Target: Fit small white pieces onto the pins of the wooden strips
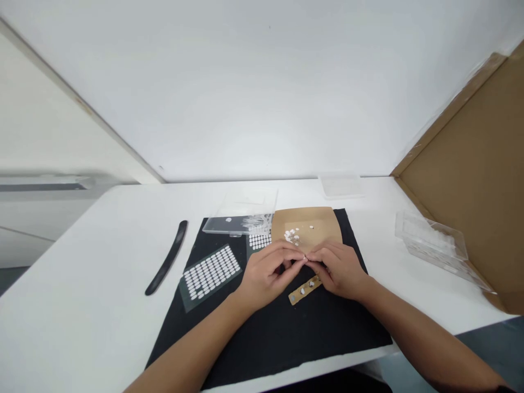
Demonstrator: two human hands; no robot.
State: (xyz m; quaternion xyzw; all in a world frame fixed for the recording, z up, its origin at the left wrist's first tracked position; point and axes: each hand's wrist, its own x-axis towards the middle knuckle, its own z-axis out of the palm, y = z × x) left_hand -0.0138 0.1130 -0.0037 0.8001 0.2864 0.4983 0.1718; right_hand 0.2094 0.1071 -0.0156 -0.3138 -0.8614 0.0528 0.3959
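Observation:
My left hand (pixel 272 270) and my right hand (pixel 338 270) meet at the fingertips above a black mat (pixel 282 349). Both pinch a tiny light-coloured piece (pixel 305 258), mostly covered by the fingers, so its kind is unclear. Just below my right hand lies a narrow brown strip (pixel 297 297) bearing several small white and grey bits, its far end hidden under the hand. Beyond the fingertips is a brown cardboard tray (pixel 307 214) with several small white pieces (pixel 291 236) scattered in it.
Left on the mat lies a sheet of white oval stickers (pixel 213 273); another sheet (pixel 260 240) is partly under a clear plastic case (pixel 229 218). A black curved file-like bar (pixel 167 259) rests on the white table. Clear boxes (pixel 434 240) stand right, beside a cardboard panel (pixel 475 164).

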